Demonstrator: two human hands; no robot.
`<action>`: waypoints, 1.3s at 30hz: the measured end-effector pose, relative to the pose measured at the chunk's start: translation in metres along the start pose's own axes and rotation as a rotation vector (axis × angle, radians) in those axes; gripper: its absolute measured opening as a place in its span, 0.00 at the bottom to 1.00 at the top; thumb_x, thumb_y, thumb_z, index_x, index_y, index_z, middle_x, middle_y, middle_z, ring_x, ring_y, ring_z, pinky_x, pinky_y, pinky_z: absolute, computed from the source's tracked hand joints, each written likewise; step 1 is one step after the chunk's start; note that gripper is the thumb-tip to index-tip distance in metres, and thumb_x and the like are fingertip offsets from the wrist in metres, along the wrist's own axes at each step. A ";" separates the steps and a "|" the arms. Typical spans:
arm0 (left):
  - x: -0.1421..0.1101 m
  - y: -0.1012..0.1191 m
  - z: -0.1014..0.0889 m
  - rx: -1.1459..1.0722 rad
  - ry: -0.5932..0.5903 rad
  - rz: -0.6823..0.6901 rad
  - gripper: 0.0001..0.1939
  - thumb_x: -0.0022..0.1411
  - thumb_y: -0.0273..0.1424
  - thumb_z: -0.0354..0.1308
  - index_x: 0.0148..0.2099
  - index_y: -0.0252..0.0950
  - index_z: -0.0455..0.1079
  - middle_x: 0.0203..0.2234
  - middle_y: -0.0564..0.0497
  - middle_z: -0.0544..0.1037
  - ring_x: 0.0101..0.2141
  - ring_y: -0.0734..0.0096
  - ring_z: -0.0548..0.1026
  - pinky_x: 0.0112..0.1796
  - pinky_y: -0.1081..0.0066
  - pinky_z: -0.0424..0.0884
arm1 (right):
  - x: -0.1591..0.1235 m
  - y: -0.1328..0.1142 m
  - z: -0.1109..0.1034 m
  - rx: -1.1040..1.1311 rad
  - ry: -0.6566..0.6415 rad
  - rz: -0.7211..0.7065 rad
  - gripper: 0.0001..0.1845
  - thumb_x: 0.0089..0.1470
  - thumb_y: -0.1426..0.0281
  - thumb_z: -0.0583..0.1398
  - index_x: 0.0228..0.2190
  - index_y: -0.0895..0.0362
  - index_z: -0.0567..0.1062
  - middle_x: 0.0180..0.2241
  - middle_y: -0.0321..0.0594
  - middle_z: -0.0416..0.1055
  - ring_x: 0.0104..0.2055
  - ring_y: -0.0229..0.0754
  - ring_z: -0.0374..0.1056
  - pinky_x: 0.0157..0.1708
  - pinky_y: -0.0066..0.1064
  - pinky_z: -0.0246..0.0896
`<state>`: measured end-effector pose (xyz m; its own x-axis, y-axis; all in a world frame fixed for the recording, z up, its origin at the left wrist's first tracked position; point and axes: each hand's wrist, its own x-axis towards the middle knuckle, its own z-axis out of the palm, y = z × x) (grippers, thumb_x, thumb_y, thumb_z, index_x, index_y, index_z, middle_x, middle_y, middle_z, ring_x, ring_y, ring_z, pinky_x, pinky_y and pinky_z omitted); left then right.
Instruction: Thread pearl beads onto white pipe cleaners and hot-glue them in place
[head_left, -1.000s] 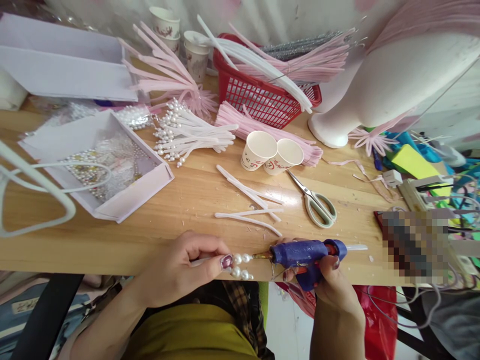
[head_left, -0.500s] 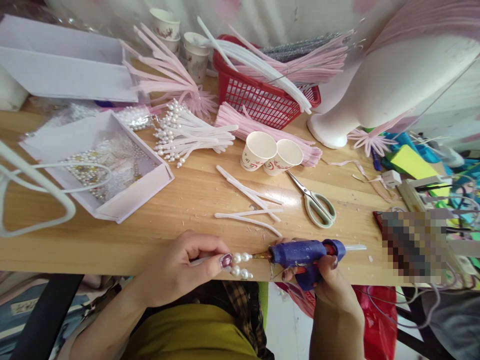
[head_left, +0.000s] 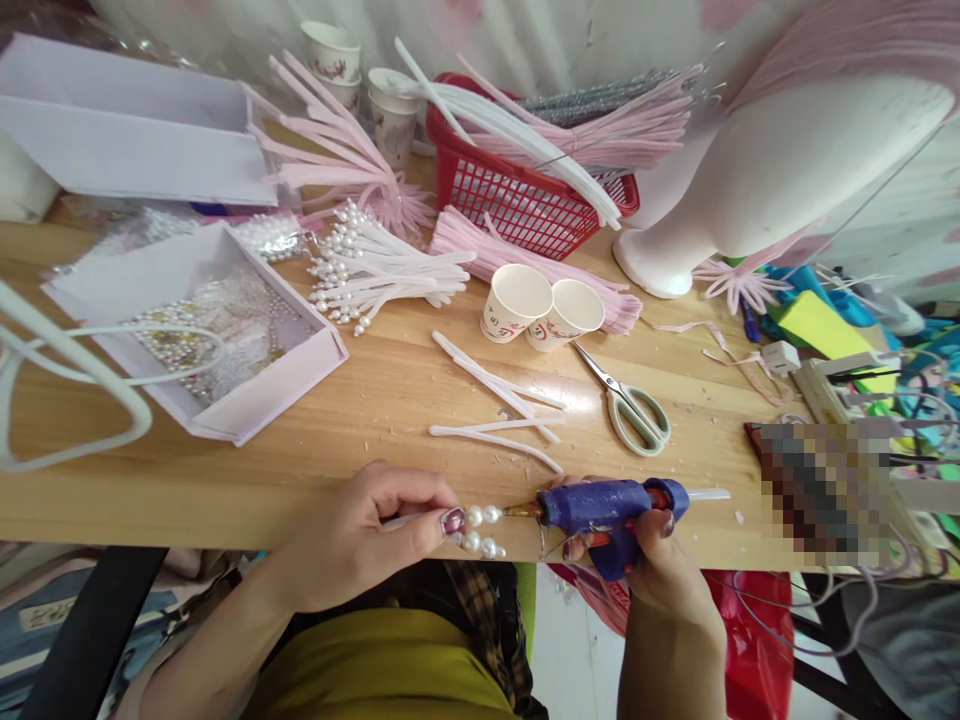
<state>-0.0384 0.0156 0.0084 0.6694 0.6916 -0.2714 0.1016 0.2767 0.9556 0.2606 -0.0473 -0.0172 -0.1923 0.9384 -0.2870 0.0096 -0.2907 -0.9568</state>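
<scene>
Between thumb and fingers my left hand (head_left: 375, 535) pinches a white stem, mostly hidden, with pearl beads (head_left: 480, 532) in two short rows at its tips. My right hand (head_left: 645, 555) is wrapped round a blue hot glue gun (head_left: 600, 508), with a clear glue stick (head_left: 709, 494) poking out of its back. The gun's nozzle (head_left: 519, 511) points left and meets the end of the upper bead row. Beyond my hands several loose white stems (head_left: 499, 385) lie on the wooden table (head_left: 390, 455), beside scissors (head_left: 634, 410) with pale green handles.
Two paper cups (head_left: 517, 305) stand before a bundle of pink stems (head_left: 600, 290). Pearl-tipped white stems (head_left: 390, 270) lie left of them. A white box (head_left: 292, 385) holds beads. Behind are a red basket (head_left: 517, 205) and a white mannequin form (head_left: 787, 170). Cables and a power strip (head_left: 825, 385) sit right.
Almost nothing differs. Both hands keep their hold, and the nozzle stays at the upper bead row; the view has shifted very slightly.
</scene>
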 end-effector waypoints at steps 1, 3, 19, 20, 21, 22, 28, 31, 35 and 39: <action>0.000 0.001 0.000 -0.005 0.014 -0.005 0.15 0.63 0.38 0.57 0.28 0.35 0.71 0.21 0.57 0.63 0.24 0.74 0.58 0.25 0.75 0.54 | 0.000 -0.001 0.001 0.001 0.013 -0.001 0.42 0.57 0.34 0.48 0.21 0.54 0.81 0.20 0.47 0.76 0.28 0.54 0.75 0.32 0.42 0.74; 0.000 0.002 0.001 -0.013 0.043 -0.017 0.15 0.62 0.38 0.58 0.26 0.35 0.72 0.20 0.56 0.63 0.24 0.74 0.59 0.25 0.74 0.55 | -0.001 -0.005 0.005 0.001 0.040 0.000 0.41 0.60 0.36 0.48 0.20 0.53 0.81 0.21 0.48 0.76 0.30 0.55 0.76 0.32 0.41 0.73; 0.023 -0.018 0.014 -0.630 0.346 -0.158 0.15 0.52 0.40 0.70 0.25 0.33 0.75 0.13 0.58 0.60 0.15 0.84 0.51 0.18 0.78 0.44 | -0.004 -0.038 -0.046 -0.257 1.016 -0.182 0.38 0.50 0.31 0.53 0.27 0.53 0.76 0.23 0.45 0.78 0.27 0.51 0.74 0.23 0.37 0.68; 0.027 -0.022 0.013 -0.673 0.346 -0.144 0.14 0.52 0.37 0.70 0.24 0.33 0.74 0.13 0.58 0.61 0.14 0.84 0.52 0.17 0.78 0.45 | -0.001 -0.041 -0.059 -0.306 1.103 -0.176 0.35 0.50 0.34 0.57 0.29 0.55 0.77 0.25 0.46 0.78 0.28 0.51 0.73 0.22 0.35 0.65; 0.030 -0.024 0.012 -0.702 0.351 -0.132 0.13 0.52 0.35 0.69 0.23 0.33 0.73 0.13 0.57 0.62 0.14 0.83 0.53 0.17 0.78 0.46 | 0.004 -0.043 -0.070 -0.355 1.164 -0.164 0.33 0.50 0.37 0.61 0.31 0.56 0.77 0.27 0.47 0.79 0.30 0.51 0.73 0.22 0.34 0.63; 0.033 -0.026 0.012 -0.724 0.360 -0.123 0.13 0.51 0.33 0.70 0.22 0.33 0.72 0.13 0.57 0.63 0.14 0.83 0.54 0.16 0.78 0.48 | 0.009 -0.045 -0.080 -0.399 1.193 -0.146 0.31 0.49 0.40 0.63 0.31 0.57 0.77 0.29 0.48 0.79 0.32 0.52 0.73 0.24 0.35 0.64; 0.033 -0.010 0.023 -0.782 0.481 -0.135 0.11 0.45 0.34 0.75 0.27 0.33 0.79 0.17 0.54 0.70 0.18 0.81 0.61 0.20 0.79 0.58 | 0.004 -0.046 -0.092 -0.627 1.308 -0.019 0.26 0.39 0.46 0.68 0.29 0.55 0.74 0.34 0.52 0.77 0.49 0.69 0.69 0.53 0.58 0.57; 0.033 0.000 0.032 -0.742 0.531 -0.107 0.15 0.45 0.39 0.76 0.31 0.34 0.82 0.21 0.53 0.73 0.22 0.79 0.61 0.23 0.78 0.60 | -0.028 -0.041 -0.063 -0.699 1.468 0.057 0.27 0.38 0.48 0.69 0.31 0.55 0.72 0.39 0.57 0.75 0.54 0.76 0.62 0.58 0.66 0.42; 0.039 0.003 0.043 -0.645 0.510 -0.032 0.21 0.47 0.47 0.75 0.35 0.35 0.83 0.17 0.59 0.63 0.21 0.79 0.56 0.23 0.78 0.54 | -0.039 -0.028 0.012 -0.389 1.052 -0.129 0.21 0.55 0.48 0.64 0.41 0.51 0.75 0.40 0.48 0.76 0.43 0.57 0.70 0.44 0.44 0.63; 0.042 0.005 0.049 -0.494 0.493 0.063 0.17 0.51 0.45 0.73 0.37 0.38 0.84 0.20 0.55 0.71 0.25 0.73 0.65 0.29 0.75 0.65 | 0.002 -0.028 0.084 -0.138 0.355 -0.234 0.13 0.65 0.56 0.61 0.45 0.50 0.74 0.41 0.41 0.75 0.45 0.48 0.71 0.48 0.35 0.65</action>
<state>0.0262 0.0128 0.0071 0.2390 0.9059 -0.3497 -0.3508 0.4164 0.8388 0.1774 -0.0531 0.0131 0.1433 0.9890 -0.0373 0.1417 -0.0578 -0.9882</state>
